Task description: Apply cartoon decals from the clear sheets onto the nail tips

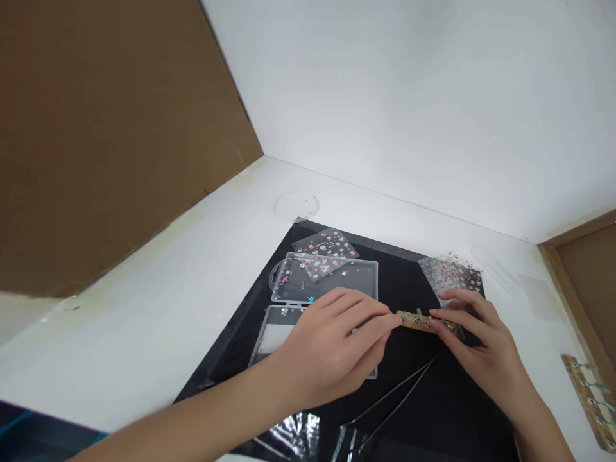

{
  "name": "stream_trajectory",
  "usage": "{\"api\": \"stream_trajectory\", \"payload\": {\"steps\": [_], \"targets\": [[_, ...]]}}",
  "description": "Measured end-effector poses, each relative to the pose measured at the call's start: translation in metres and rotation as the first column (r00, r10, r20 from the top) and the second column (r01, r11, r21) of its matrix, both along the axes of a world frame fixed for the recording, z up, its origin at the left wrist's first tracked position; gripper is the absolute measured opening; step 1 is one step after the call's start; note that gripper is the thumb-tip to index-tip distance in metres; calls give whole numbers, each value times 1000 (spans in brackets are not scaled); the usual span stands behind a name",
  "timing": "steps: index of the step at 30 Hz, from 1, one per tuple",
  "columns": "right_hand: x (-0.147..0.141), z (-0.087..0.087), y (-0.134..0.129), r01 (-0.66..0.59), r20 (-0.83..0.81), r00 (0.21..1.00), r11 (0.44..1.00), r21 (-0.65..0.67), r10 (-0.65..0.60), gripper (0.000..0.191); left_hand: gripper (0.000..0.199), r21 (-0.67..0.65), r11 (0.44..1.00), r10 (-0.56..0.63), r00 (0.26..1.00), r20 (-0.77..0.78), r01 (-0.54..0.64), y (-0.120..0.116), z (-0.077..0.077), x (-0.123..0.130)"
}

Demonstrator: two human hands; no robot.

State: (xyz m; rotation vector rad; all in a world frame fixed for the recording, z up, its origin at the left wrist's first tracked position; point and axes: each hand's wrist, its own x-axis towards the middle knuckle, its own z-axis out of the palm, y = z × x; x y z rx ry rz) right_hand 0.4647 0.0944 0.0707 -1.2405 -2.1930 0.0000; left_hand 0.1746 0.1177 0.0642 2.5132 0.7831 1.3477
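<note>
A narrow tan strip (409,320) with small round metal pegs lies crosswise between my two hands. My left hand (337,340) is closed, its thumb and finger pinching the strip's left end. At the strip's right part, my right hand (481,340) is closed with thumb and index finger on it. One slim greenish piece (420,314), like a false nail, stands up from the strip beside my right fingertips. Other greenish bits on the strip are partly covered by that hand. Below the strip, a pair of tweezers (392,393) rests on the black mat (409,423).
Behind my left hand is an open clear plastic case (378,282) holding tiny charms. One sticker sheet (332,244) overlaps it; another sticker sheet (450,273) lies near my right hand. A second pegged strip (590,401) sits far right. Shiny clear film (301,433) lies in front.
</note>
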Motion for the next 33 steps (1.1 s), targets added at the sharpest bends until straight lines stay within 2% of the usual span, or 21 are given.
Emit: {"api": "stream_trajectory", "payload": {"steps": [7, 11, 23, 33], "targets": [[42, 26, 2, 35, -14, 999, 996, -83, -36, 16, 19, -2, 1000, 1, 1000, 2, -1, -1, 0, -1], [60, 31, 3, 77, -38, 996, 992, -98, -81, 14, 20, -9, 1000, 0, 1000, -17, 0, -1, -1, -1], [53, 27, -4, 37, -20, 999, 933, -358, -48, 15, 19, 6, 1000, 13, 996, -90, -12, 1, -3, -1], [55, 24, -2, -2, 26, 1000, 942, -335, 11, 16, 20, 3, 1000, 31, 992, -119, -31, 1, -5, -3]]}}
